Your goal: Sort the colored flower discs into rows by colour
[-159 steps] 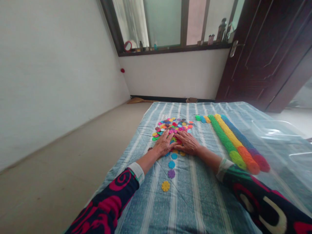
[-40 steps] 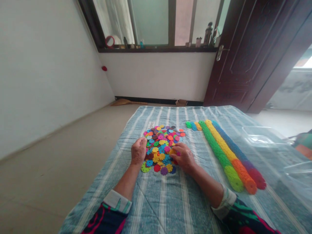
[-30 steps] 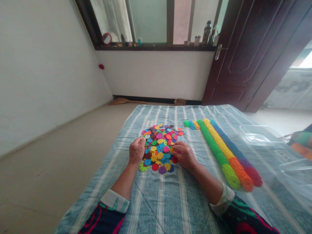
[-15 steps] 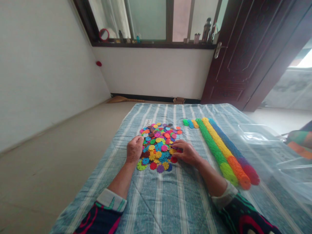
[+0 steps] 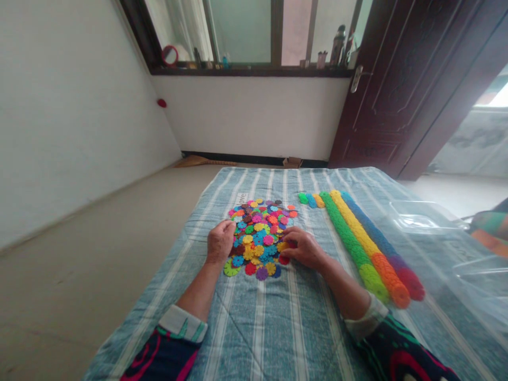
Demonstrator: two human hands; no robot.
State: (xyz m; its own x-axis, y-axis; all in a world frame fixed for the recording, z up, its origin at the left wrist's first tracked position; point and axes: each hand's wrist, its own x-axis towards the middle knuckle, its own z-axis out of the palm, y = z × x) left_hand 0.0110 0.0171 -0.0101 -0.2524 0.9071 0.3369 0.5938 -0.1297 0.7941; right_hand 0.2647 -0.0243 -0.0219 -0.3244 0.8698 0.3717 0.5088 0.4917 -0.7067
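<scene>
Presently, three long stacked-disc rods (image 5: 367,243), judged complete, lie beyond three o'clock of a pile of notched plastic discs (image 5: 259,239), centre, unstacked; left hand (image 5: 220,242) at its nine o'clock, right hand (image 5: 305,247) at its three, both part-curled, any held disc too small to tell.

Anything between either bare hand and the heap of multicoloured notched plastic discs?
Nothing visible: the left hand is at the left edge of the disc heap, the right hand at its right. The long green rod of stacked discs lies farther right.
</scene>
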